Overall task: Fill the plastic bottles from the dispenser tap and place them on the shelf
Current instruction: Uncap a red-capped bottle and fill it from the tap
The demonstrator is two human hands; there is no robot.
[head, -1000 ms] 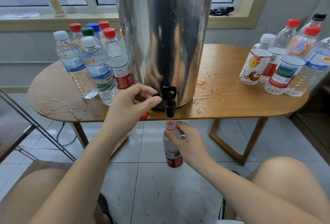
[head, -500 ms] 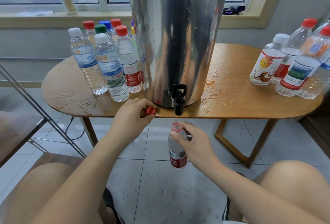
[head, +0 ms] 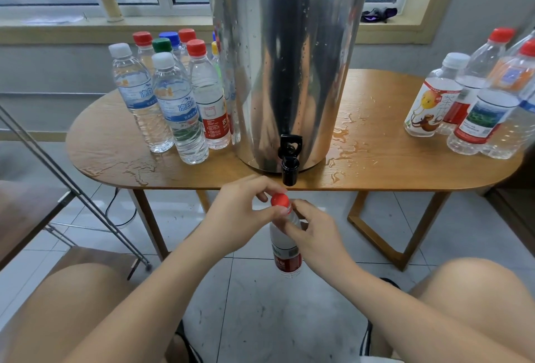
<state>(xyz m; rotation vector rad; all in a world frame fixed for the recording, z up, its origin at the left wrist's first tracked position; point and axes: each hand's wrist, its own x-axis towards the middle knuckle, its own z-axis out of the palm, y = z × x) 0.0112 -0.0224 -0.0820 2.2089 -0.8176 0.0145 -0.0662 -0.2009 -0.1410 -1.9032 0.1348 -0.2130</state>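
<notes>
Head view: an oval wooden worktop point(head: 376, 171) runs across the room, puddled with water around the steel dispenser point(head: 289, 58) standing close to its near edge. Capped bottles point(head: 139, 96) crowd together left of it, and a second cluster point(head: 489, 113) sits at the right end. Below the black tap point(head: 290, 160), just off the near edge and over the tiled floor point(head: 260, 319), is the plastic bottle point(head: 285, 255) with its red label. The right grip point(head: 315, 232) curls round its shoulder. The left grip point(head: 246, 212) pinches the red cap point(head: 280, 200) on the mouth between thumb and fingertips.

Capping looks to be the step in hand. I'd keep the bottle upright and steady in the right grip, seat the cap square on the thread, then twist until it bites. A crooked cap would leak on the shelf, and wet fingers may slip.

The two blue-labelled bottles point(head: 176, 107) read 凉白, the red-and-white bottle point(head: 212, 113) beside them shows 农, and the monkey-printed bottle point(head: 428, 107) at right carries a large 茶. The held bottle's label is too blurred to read.
</notes>
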